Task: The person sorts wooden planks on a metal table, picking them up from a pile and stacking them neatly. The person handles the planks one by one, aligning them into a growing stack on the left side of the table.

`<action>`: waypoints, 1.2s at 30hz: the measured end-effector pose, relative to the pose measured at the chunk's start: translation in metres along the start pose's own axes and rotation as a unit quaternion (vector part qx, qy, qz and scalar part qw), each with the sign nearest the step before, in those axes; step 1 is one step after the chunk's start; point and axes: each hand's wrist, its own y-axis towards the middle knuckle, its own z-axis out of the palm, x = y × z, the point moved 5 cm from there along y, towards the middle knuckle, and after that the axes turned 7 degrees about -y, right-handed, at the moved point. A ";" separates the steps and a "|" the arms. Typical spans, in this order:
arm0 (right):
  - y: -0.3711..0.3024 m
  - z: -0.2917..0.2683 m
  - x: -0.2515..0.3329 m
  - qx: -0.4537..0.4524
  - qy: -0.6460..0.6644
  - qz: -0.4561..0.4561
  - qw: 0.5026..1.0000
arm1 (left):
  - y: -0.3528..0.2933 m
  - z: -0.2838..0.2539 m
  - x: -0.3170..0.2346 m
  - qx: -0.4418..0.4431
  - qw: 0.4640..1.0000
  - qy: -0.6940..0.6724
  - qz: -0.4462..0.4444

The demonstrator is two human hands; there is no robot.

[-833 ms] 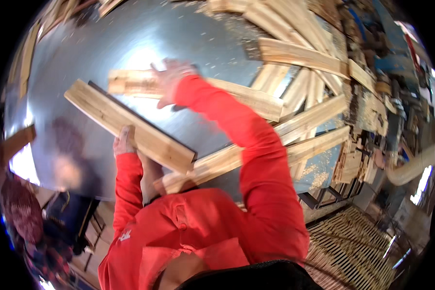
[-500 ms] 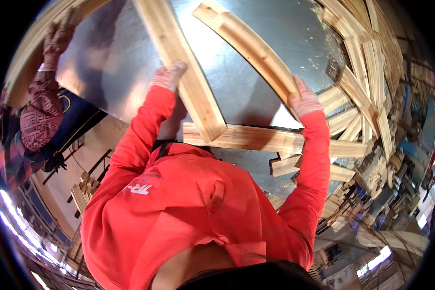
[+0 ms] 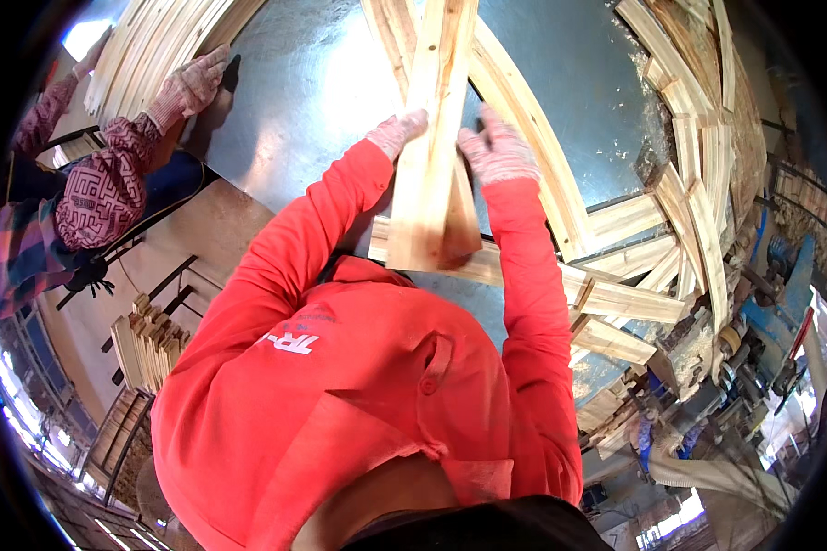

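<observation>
My left hand (image 3: 400,133), in a pale knitted work glove, grips the left edge of a long wooden board (image 3: 436,119). This board slants toward my body and lies over another wooden plank (image 3: 462,216), which shows on both sides of it. Just right of the board is my right hand (image 3: 501,151), gloved too, its fingers apart and holding nothing. The thumb comes close to the board's right edge; whether it touches is unclear. Beyond that hand, another long board (image 3: 538,129) rests on the metal tabletop (image 3: 579,55). A crosswise plank (image 3: 487,266) lies nearest my body.
Several wood pieces (image 3: 625,220) are piled at the right edge, among sawdust. At the far left, a co-worker's gloved hand (image 3: 193,87) rests by a stack of wooden strips (image 3: 152,55). Small wood pieces (image 3: 147,344) are stacked lower left. Blue machinery (image 3: 781,303) stands at right.
My left hand has shifted right with its board, now over another plank. My right hand has let go of the right-hand board and moved left. The co-worker's hand has come nearer the table.
</observation>
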 end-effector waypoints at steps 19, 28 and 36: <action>-0.048 0.030 0.041 -0.001 -0.069 -0.075 0.995 | 0.037 0.004 0.015 0.029 0.999 -0.032 -0.032; -0.159 0.042 -0.126 0.135 -0.327 -0.122 0.927 | -0.018 -0.024 -0.059 -0.136 0.958 0.249 0.044; -0.047 -0.027 -0.121 0.059 0.186 0.111 0.974 | -0.071 -0.064 -0.153 0.019 0.929 0.241 0.281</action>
